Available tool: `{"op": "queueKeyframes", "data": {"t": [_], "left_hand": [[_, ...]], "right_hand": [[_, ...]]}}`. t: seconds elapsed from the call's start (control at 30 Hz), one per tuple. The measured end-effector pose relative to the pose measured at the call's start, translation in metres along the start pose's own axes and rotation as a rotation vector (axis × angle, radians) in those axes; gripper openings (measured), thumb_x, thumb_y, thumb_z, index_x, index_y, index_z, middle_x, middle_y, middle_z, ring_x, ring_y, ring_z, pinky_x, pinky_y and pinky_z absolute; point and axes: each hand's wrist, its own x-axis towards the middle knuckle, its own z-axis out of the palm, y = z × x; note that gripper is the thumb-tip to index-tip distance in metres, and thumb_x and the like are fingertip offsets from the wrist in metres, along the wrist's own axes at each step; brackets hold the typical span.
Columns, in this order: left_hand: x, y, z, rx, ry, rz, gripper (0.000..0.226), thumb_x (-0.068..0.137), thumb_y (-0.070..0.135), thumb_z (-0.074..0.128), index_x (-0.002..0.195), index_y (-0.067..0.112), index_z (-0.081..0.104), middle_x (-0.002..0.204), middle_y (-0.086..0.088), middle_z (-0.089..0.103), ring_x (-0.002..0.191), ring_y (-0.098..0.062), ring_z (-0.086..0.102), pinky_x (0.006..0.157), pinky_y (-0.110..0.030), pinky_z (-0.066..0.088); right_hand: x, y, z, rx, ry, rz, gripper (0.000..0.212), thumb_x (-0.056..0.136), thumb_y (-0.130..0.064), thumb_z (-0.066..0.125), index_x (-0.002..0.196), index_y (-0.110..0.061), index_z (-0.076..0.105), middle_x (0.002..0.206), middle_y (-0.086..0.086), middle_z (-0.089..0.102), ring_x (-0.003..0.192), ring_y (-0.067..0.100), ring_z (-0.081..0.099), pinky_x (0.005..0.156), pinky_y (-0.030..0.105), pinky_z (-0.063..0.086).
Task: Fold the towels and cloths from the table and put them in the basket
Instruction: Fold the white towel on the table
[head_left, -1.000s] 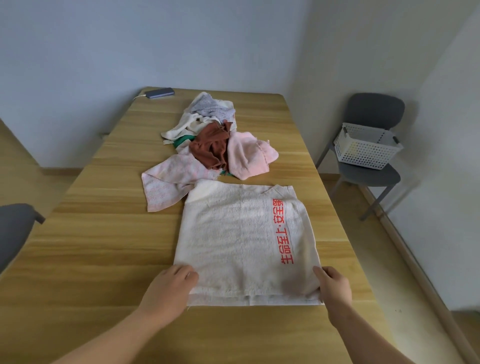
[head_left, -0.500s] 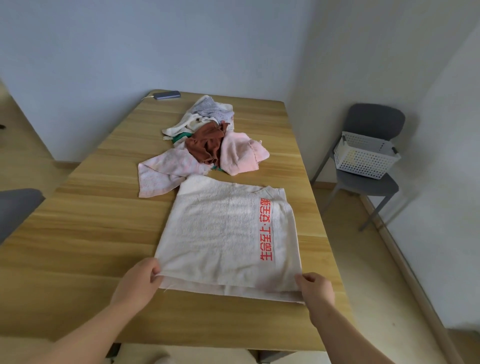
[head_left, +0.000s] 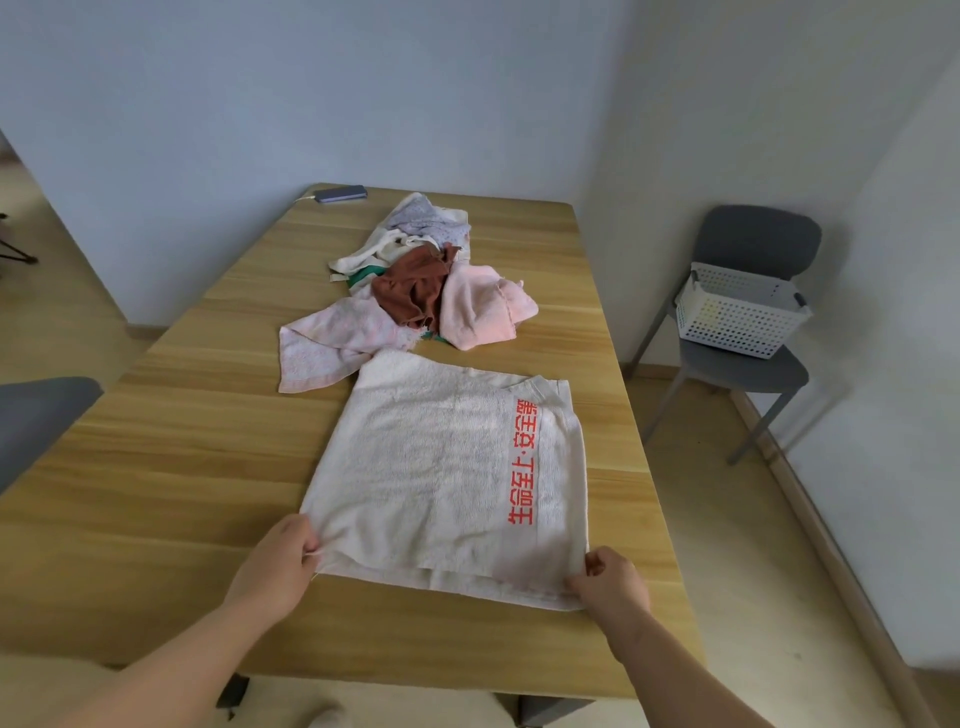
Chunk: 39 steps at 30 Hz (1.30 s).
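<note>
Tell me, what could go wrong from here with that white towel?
The left hand and right hand pinch only the near corners of the white towel, so the layers, already uneven at the near edge, may slip. Its far edge meets the pile of cloths and could drag one along. The basket sits on a chair away from the table, so the fold may loosen on the way.
</note>
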Motion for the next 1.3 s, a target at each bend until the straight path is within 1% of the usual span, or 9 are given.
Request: {"op": "queueKeyframes", "data": {"t": [0.17,0.4,0.63,0.77,0.93,1.03,1.1,1.17,1.3], "left_hand": [[-0.001,0.001,-0.001,0.015,0.006,0.011,0.008,0.092,0.015,0.052,0.085,0.014,0.050,0.092,0.008,0.051,0.083,-0.013,0.055,0.076,-0.027,0.048],[0.005,-0.015,-0.016,-0.077,-0.061,-0.035,0.012,0.086,-0.003,0.054,0.083,0.007,0.058,0.131,-0.002,0.054,0.117,-0.018,0.051,0.080,-0.021,0.037],[0.003,-0.019,-0.021,-0.109,-0.111,-0.029,0.034,0.084,-0.008,0.051,0.072,0.023,0.048,0.096,0.009,0.057,0.107,-0.019,0.055,0.072,-0.017,0.036],[-0.004,-0.017,-0.018,-0.065,-0.154,0.008,0.022,0.085,0.004,0.059,0.066,0.012,0.053,0.139,0.000,0.047,0.112,-0.006,0.047,0.085,-0.019,0.032],[0.002,-0.006,-0.018,-0.049,-0.128,-0.039,0.024,0.095,0.028,0.050,0.095,0.011,0.068,0.127,0.003,0.052,0.120,-0.017,0.050,0.095,-0.026,0.037],[0.018,0.005,-0.023,-0.032,-0.108,-0.085,0.025,0.094,0.027,0.051,0.078,0.011,0.059,0.083,-0.001,0.058,0.075,-0.022,0.059,0.063,-0.023,0.038],[0.033,0.011,-0.022,-0.049,-0.102,-0.128,0.017,0.093,0.026,0.053,0.102,0.013,0.059,0.107,-0.005,0.060,0.083,-0.017,0.058,0.064,-0.023,0.039],[0.050,0.014,-0.022,-0.105,-0.117,-0.169,0.042,0.092,0.029,0.054,0.130,0.015,0.045,0.133,-0.007,0.045,0.110,-0.021,0.053,0.078,-0.026,0.041],[0.095,0.028,-0.028,-0.268,-0.082,-0.179,0.053,0.089,0.026,0.058,0.135,0.008,0.038,0.127,-0.009,0.051,0.100,-0.022,0.054,0.078,-0.032,0.047]], "right_hand": [[0.002,-0.001,-0.006,0.225,-0.054,0.102,0.018,0.087,-0.021,0.056,0.071,-0.015,0.062,0.071,0.005,0.055,0.069,0.019,0.046,0.063,0.027,0.036],[0.007,0.004,-0.009,0.317,-0.027,0.195,0.014,0.080,-0.014,0.061,0.069,-0.006,0.057,0.070,0.010,0.050,0.065,0.022,0.044,0.057,0.027,0.035],[0.004,0.004,-0.012,0.242,-0.049,0.170,0.016,0.076,-0.008,0.064,0.063,-0.007,0.053,0.067,0.008,0.048,0.062,0.019,0.042,0.055,0.026,0.035],[0.005,0.003,-0.010,0.108,-0.054,0.100,0.013,0.077,0.000,0.058,0.069,-0.010,0.055,0.070,0.005,0.052,0.063,0.016,0.045,0.054,0.024,0.039],[0.005,-0.004,0.001,-0.032,-0.006,0.051,0.022,0.079,-0.005,0.053,0.100,-0.010,0.049,0.088,0.004,0.055,0.079,0.019,0.054,0.069,0.032,0.051],[0.008,-0.015,0.000,-0.105,0.053,0.073,0.025,0.081,-0.022,0.055,0.104,-0.017,0.046,0.103,0.004,0.047,0.104,0.026,0.050,0.093,0.040,0.048],[0.015,-0.026,-0.004,-0.108,0.079,0.071,0.023,0.083,-0.025,0.054,0.105,-0.020,0.047,0.103,0.004,0.042,0.107,0.026,0.045,0.098,0.039,0.043],[0.026,-0.038,-0.006,-0.089,0.081,0.061,0.018,0.086,-0.026,0.050,0.103,-0.020,0.046,0.107,0.004,0.042,0.111,0.026,0.042,0.099,0.039,0.041],[0.057,-0.068,-0.009,-0.076,0.121,0.039,0.032,0.087,-0.031,0.047,0.117,-0.019,0.051,0.122,0.007,0.048,0.114,0.028,0.045,0.100,0.043,0.042]]}}
